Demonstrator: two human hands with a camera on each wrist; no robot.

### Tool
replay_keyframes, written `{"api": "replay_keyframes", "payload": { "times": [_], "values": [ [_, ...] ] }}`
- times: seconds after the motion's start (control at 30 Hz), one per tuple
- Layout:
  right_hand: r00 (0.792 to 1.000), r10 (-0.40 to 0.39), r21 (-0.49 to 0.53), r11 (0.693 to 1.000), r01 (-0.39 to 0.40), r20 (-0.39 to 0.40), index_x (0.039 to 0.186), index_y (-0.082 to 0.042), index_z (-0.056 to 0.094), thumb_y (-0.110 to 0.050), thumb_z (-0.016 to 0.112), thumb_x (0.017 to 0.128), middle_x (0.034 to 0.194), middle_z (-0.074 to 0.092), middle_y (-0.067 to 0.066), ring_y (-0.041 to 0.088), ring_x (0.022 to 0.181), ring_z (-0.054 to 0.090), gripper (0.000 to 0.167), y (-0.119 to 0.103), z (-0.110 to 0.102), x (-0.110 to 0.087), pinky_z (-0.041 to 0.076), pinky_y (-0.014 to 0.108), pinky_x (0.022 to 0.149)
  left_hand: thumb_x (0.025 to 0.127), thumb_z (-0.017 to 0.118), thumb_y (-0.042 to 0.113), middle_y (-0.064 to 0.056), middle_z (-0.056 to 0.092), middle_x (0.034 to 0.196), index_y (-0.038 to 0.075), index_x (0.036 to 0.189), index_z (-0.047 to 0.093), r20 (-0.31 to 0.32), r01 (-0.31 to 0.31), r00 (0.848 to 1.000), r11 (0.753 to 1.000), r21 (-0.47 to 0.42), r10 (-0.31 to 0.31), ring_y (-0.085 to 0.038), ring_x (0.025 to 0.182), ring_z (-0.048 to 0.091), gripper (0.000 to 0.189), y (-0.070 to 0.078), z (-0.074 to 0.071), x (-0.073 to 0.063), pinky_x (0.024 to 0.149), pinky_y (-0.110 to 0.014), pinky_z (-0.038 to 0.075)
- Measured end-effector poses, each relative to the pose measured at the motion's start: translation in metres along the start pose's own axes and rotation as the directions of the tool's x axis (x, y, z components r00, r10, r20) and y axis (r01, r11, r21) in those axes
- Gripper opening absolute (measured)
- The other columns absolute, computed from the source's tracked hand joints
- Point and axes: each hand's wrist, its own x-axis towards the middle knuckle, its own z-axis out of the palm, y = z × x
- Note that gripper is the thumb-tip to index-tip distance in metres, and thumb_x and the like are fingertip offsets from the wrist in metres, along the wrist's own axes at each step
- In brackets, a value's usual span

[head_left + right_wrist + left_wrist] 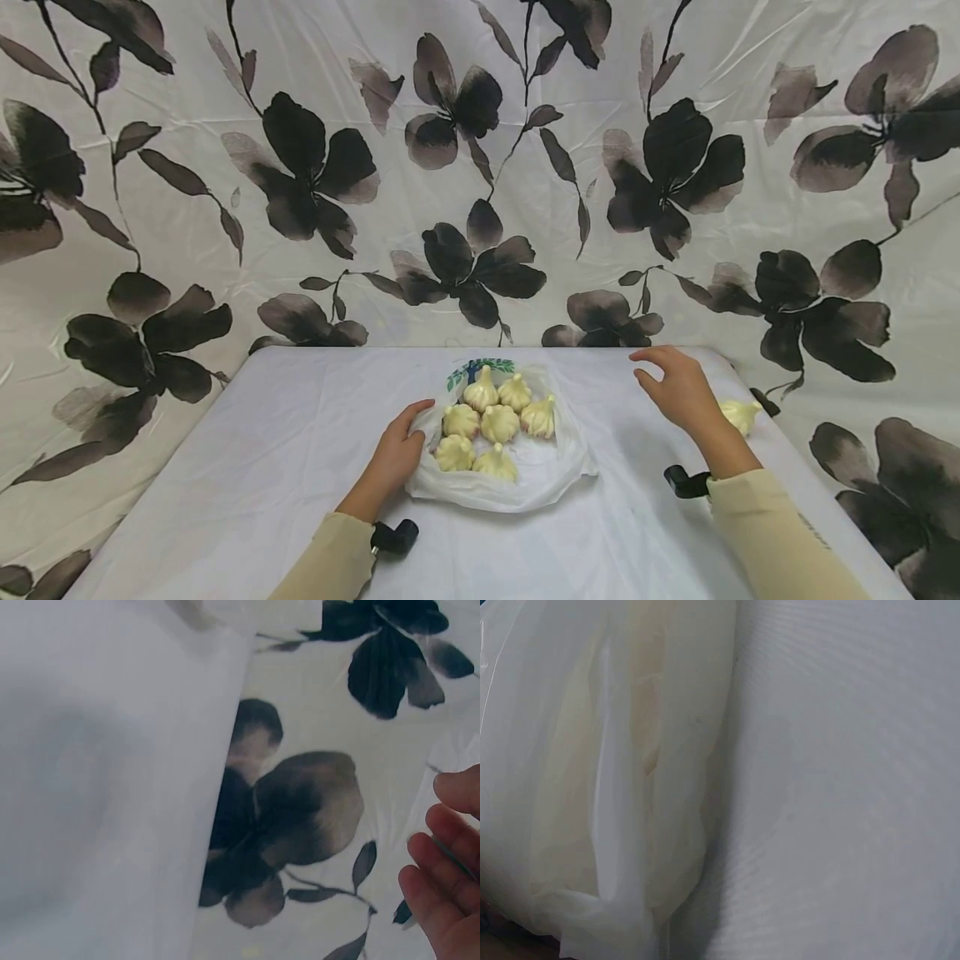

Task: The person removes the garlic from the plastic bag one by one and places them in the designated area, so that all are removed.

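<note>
A white plastic bag (517, 493) with a green and blue print lies spread on the table, its mouth facing up. Several pale garlic bulbs (498, 423) sit inside it. At the bag's left rim, my left hand (393, 450) grips the plastic between thumb and fingers. The left wrist view is filled by the bag's crumpled side (607, 787); the hand barely shows there. My right hand (675, 387) hovers over the right side of the table, holding nothing, fingers loosely bent. Another garlic bulb (740, 414) lies near the table's right edge, partly hidden by my right wrist.
A white cloth covers the table (262, 467). Behind and around it hangs a pale curtain (555, 192) with dark flowers. The table's right edge runs close by my right forearm. Both wrists carry a small black camera mount (396, 537).
</note>
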Motion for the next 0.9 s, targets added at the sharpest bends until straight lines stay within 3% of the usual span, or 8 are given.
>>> {"api": "replay_keyframes", "payload": {
  "times": [0.23, 0.53, 0.9],
  "values": [
    [0.997, -0.072, 0.029, 0.997, 0.071, 0.016, 0.115, -0.007, 0.068, -0.013, 0.064, 0.09, 0.122, 0.064, 0.016, 0.04, 0.116, 0.058, 0.026, -0.015, 0.008, -0.002, 0.048, 0.055, 0.095, 0.093, 0.036, 0.004, -0.011, 0.034, 0.157, 0.024, 0.144, 0.043, 0.002, 0.017, 1.0, 1.0, -0.001, -0.017, -0.037, 0.146, 0.026, 0.056, 0.001, 0.001, 0.001, 0.116, -0.06, 0.022],
    [0.996, -0.089, 0.077, 0.993, 0.087, 0.016, 0.115, -0.011, 0.069, -0.014, 0.068, 0.088, 0.122, 0.065, 0.011, 0.033, 0.103, 0.066, 0.027, -0.031, 0.023, -0.008, 0.055, 0.05, 0.084, 0.092, 0.036, 0.004, -0.01, 0.034, 0.157, 0.023, 0.145, 0.043, -0.011, 0.022, 1.0, 1.0, 0.006, -0.022, -0.037, 0.146, 0.026, 0.056, 0.0, 0.003, 0.001, 0.116, -0.06, 0.022],
    [0.994, -0.108, 0.188, 0.977, 0.102, 0.022, 0.114, -0.01, 0.069, -0.013, 0.07, 0.087, 0.119, 0.066, 0.009, 0.029, 0.101, 0.068, 0.027, -0.048, 0.04, -0.007, 0.058, 0.04, 0.087, 0.093, 0.036, 0.004, -0.01, 0.034, 0.157, 0.024, 0.145, 0.043, -0.006, 0.019, 1.0, 1.0, -0.006, -0.019, -0.037, 0.146, 0.025, 0.056, 0.0, 0.002, 0.0, 0.116, -0.06, 0.022]
  ]
}}
